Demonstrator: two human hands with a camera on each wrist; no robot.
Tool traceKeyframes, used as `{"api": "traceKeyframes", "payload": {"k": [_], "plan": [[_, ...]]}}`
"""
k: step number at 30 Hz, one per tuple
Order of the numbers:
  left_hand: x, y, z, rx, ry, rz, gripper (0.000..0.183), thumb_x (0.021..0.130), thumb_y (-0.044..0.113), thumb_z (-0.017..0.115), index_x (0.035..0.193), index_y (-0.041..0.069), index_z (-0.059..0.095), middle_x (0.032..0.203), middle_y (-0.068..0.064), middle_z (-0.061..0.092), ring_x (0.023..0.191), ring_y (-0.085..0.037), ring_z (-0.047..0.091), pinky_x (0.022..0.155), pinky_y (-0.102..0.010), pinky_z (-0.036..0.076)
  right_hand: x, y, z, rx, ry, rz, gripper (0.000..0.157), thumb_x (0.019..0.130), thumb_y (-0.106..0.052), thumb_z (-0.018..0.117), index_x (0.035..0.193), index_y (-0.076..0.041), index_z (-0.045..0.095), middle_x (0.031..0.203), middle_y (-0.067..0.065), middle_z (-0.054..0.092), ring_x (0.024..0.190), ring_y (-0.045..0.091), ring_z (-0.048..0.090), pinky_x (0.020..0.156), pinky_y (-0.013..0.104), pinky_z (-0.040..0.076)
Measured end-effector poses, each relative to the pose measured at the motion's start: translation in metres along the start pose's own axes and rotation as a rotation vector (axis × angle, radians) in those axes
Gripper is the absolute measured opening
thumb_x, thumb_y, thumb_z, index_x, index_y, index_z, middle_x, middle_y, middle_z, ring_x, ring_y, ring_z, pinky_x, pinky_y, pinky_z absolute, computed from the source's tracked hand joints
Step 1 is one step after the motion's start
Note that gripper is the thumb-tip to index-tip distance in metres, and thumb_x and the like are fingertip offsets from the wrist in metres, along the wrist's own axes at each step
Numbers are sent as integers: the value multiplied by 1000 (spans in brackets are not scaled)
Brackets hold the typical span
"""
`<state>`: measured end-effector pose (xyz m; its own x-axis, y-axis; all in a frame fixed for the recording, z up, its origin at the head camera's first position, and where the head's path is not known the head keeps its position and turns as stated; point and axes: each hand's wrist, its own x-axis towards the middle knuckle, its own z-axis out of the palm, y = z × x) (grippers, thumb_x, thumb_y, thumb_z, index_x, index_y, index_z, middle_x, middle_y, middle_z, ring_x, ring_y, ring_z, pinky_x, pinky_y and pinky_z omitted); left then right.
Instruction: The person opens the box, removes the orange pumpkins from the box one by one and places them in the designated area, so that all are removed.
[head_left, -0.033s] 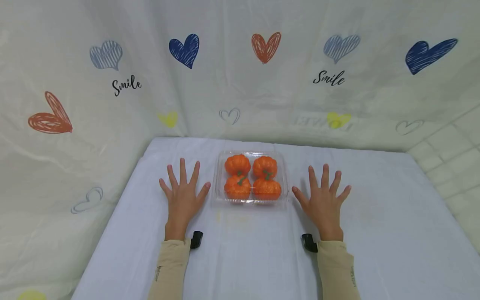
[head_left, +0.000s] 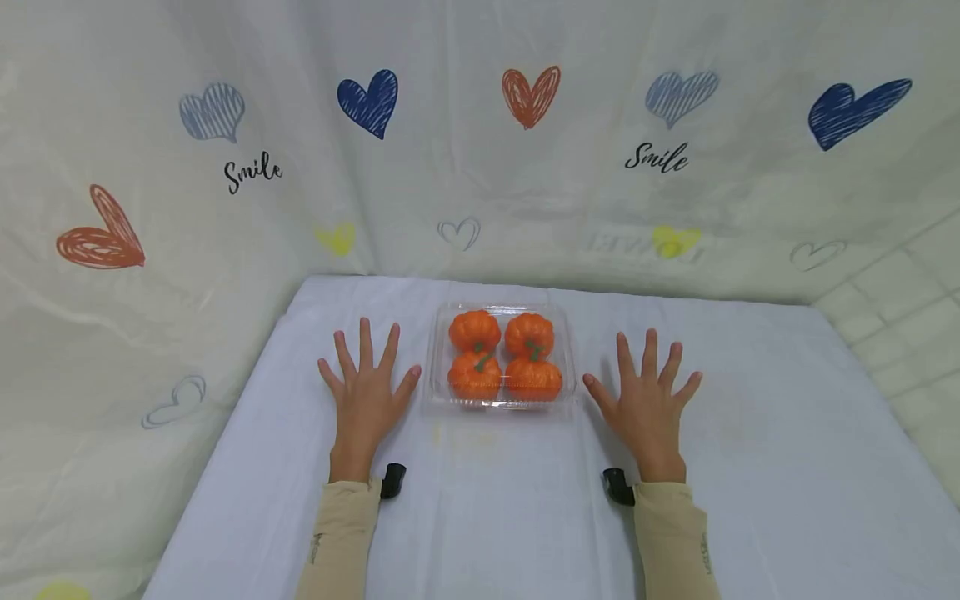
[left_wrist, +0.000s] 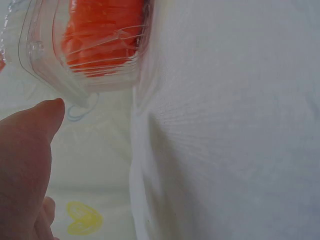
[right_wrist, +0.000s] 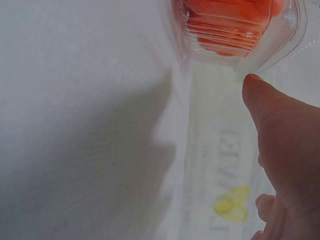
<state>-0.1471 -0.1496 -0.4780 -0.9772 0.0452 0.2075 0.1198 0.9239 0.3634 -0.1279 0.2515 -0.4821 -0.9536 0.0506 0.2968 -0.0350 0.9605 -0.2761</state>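
"Anything altered just now?"

"Nothing I can establish. Against the view an instant earlier, the left hand (head_left: 365, 406), the right hand (head_left: 647, 410) and the clear plastic, box-shaped container (head_left: 437, 358) all keep their places. Finding: in my judgement, handling has not begun."

"Where is the container?"

"On the white cloth-covered table (head_left: 517, 508), toward its far edge, between the two hands. Inside sit four orange, ribbed, pumpkin-shaped pieces (head_left: 475, 331) with green stems (head_left: 535, 352), two by two. It looks closed up; I cannot confirm that it is latched."

"State of the hands?"

"Both have their backs uppermost and fingers spread wide, neither holding anything. Each thumb (head_left: 406, 388) points toward the nearer side of the container, just beside it; from here I see a slight gap at both."

"And how does it point?"

"Squarely to the person. Its long axis appears to run left to right, from one thumb toward the other, though the slanting view may shorten its depth. The stems lean inward, toward the line between the two rows."
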Motion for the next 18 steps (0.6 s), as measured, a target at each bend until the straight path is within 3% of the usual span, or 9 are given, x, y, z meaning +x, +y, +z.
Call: {"api": "traceKeyframes", "payload": {"k": [18], "plan": [[1, 1, 2, -23, 4, -7, 80, 107, 55, 56, 173, 23, 24, 179, -16, -8, 158, -55, -15, 115, -81, -12, 0, -2, -8, 75, 62, -11, 87, 99, -47, 73, 167, -6, 36, 172, 34, 16, 155, 64, 2, 110, 90, -2]]}}
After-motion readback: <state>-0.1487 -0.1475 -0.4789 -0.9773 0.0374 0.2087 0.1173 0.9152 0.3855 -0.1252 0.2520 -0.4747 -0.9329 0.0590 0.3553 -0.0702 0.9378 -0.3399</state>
